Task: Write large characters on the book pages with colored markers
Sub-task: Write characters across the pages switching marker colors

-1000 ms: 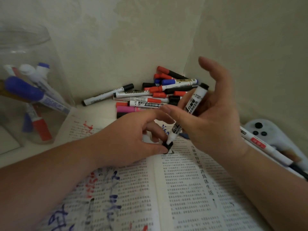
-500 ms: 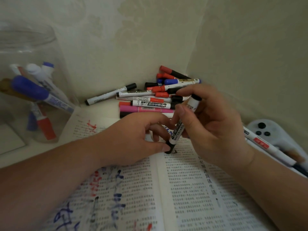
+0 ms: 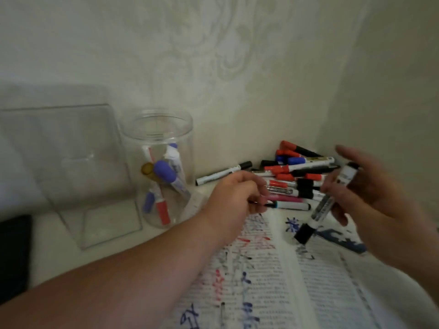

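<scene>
An open book [image 3: 292,279] of printed text lies in front of me, with red, blue and black characters scrawled over its pages. My right hand [image 3: 370,195] grips a white marker [image 3: 324,205] with black ends. It holds the marker tilted above the right page, with its lower black end [image 3: 304,233] just over the paper. My left hand [image 3: 235,195] hovers over the book's top edge, apart from that marker. Its fingers are curled and blurred, and I see nothing held in them.
A pile of red, blue, black and pink markers [image 3: 294,176] lies in the wall corner behind the book. To the left, a clear jar [image 3: 159,129] holds several markers, next to a clear acrylic stand [image 3: 71,167]. A dark object [image 3: 14,255] sits at the left edge.
My left hand has let go of the marker's lower end and pulled back to the left. My right hand has lifted the marker off the page. The view has swung left, showing the jar and stand.
</scene>
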